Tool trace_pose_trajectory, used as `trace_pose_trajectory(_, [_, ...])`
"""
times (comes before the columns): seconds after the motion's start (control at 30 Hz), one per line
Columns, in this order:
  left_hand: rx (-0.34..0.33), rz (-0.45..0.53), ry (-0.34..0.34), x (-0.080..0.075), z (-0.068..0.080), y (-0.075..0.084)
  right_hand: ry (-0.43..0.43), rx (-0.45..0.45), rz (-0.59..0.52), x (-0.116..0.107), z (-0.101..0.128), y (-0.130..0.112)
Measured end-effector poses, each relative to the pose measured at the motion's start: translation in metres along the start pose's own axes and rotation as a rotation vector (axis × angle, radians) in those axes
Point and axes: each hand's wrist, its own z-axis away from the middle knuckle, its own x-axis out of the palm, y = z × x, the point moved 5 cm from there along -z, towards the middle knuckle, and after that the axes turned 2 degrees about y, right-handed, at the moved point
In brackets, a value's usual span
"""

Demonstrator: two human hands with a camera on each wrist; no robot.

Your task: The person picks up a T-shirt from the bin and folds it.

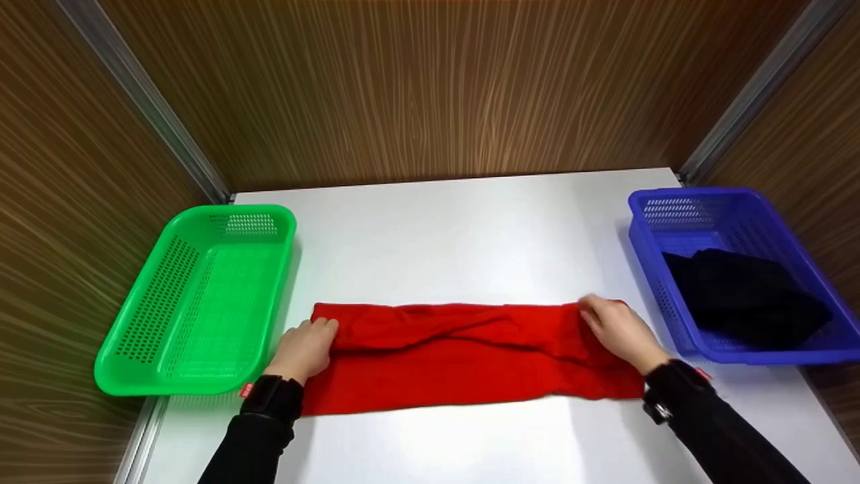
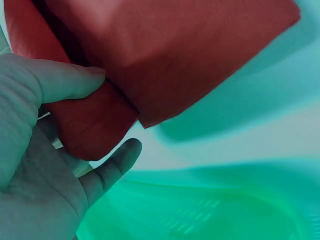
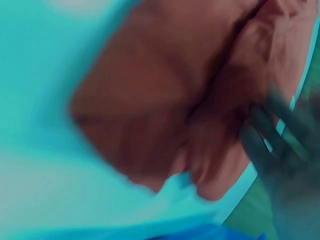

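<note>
A red cloth [image 1: 470,363] lies as a long, wide strip, its upper part folded over in a loose, wrinkled layer. My left hand [image 1: 306,346] is at its left end. In the left wrist view, the thumb lies over a folded flap of the cloth [image 2: 100,120], pinching it against fingers largely hidden behind it; one finger extends free. At the upper right end is my right hand [image 1: 618,329]. The right wrist view shows that hand [image 3: 285,150] blurred, its fingers rather straight and apart against the rumpled cloth edge [image 3: 220,165].
A green perforated basket [image 1: 275,323] stands at the left, close to my left wrist. On the right, a blue basket [image 1: 645,269] contains a bunched black cloth [image 1: 746,296]. Wood-grain panels [image 1: 437,94] enclose the white table [image 1: 457,235] at the back and sides.
</note>
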Motion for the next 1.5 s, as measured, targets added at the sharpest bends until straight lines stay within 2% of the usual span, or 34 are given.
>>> trace_pose_trajectory(0.1, [-0.006,-0.005,-0.001,0.002,-0.001,0.002,0.024,0.081,0.116,0.008,-0.017,-0.003])
trace_pose_trajectory(0.2, [-0.012,0.003,-0.013,0.004,-0.003,0.004,-0.048,0.176,0.211,0.017,-0.026,-0.001])
trace_pose_trajectory(0.27, [-0.011,0.011,-0.020,0.004,-0.004,0.004,-0.089,0.210,0.236,0.021,-0.028,0.002])
trace_pose_trajectory(0.33, [-0.016,0.013,-0.019,0.005,-0.004,0.003,-0.065,0.191,0.220,0.022,-0.029,0.003])
trace_pose_trajectory(0.37, [-0.019,0.014,-0.015,0.005,-0.003,0.003,-0.031,0.154,0.201,0.022,-0.030,0.003])
trace_pose_trajectory(0.43, [-0.028,0.017,0.002,0.003,-0.003,0.001,0.093,0.035,0.166,0.019,-0.030,0.000])
trace_pose_trajectory(0.63, [-0.025,0.057,0.037,0.002,-0.003,0.001,0.585,-0.388,0.164,-0.002,-0.011,-0.022])
trace_pose_trajectory(0.7, [-0.024,0.064,0.036,0.003,-0.003,0.001,0.672,-0.515,0.157,-0.011,-0.001,-0.034])
trace_pose_trajectory(0.73, [-0.025,0.064,0.034,0.003,-0.002,0.000,0.675,-0.574,0.149,-0.014,0.004,-0.040])
trace_pose_trajectory(0.77, [-0.025,0.065,0.033,0.004,-0.002,0.000,0.634,-0.623,0.142,-0.014,0.009,-0.043])
trace_pose_trajectory(0.8, [-0.028,0.066,0.028,0.004,-0.002,-0.001,0.558,-0.651,0.133,-0.013,0.014,-0.044])
trace_pose_trajectory(0.87, [-0.030,0.065,0.021,0.004,-0.001,-0.003,0.359,-0.650,0.094,-0.006,0.023,-0.044])
trace_pose_trajectory(0.9, [-0.030,0.065,0.017,0.003,-0.001,-0.004,0.251,-0.598,0.065,-0.001,0.025,-0.041])
trace_pose_trajectory(0.93, [-0.029,0.064,0.012,0.004,-0.001,-0.005,0.151,-0.507,0.028,0.004,0.026,-0.035])
trace_pose_trajectory(0.97, [-0.028,0.063,0.009,0.004,-0.002,-0.005,0.087,-0.397,-0.001,0.008,0.026,-0.029])
trace_pose_trajectory(1.07, [-0.021,0.055,0.009,0.004,-0.002,-0.005,0.046,-0.104,-0.063,0.014,0.017,-0.018])
trace_pose_trajectory(1.13, [-0.026,0.052,0.005,0.005,-0.002,-0.006,0.009,0.014,-0.047,0.019,0.010,-0.014])
trace_pose_trajectory(1.33, [-0.043,0.051,-0.015,0.007,-0.003,-0.006,-0.228,0.126,0.126,0.033,-0.001,-0.008])
trace_pose_trajectory(1.5, [-0.054,0.052,-0.020,0.008,-0.003,-0.005,-0.282,0.230,0.052,0.033,-0.006,0.003])
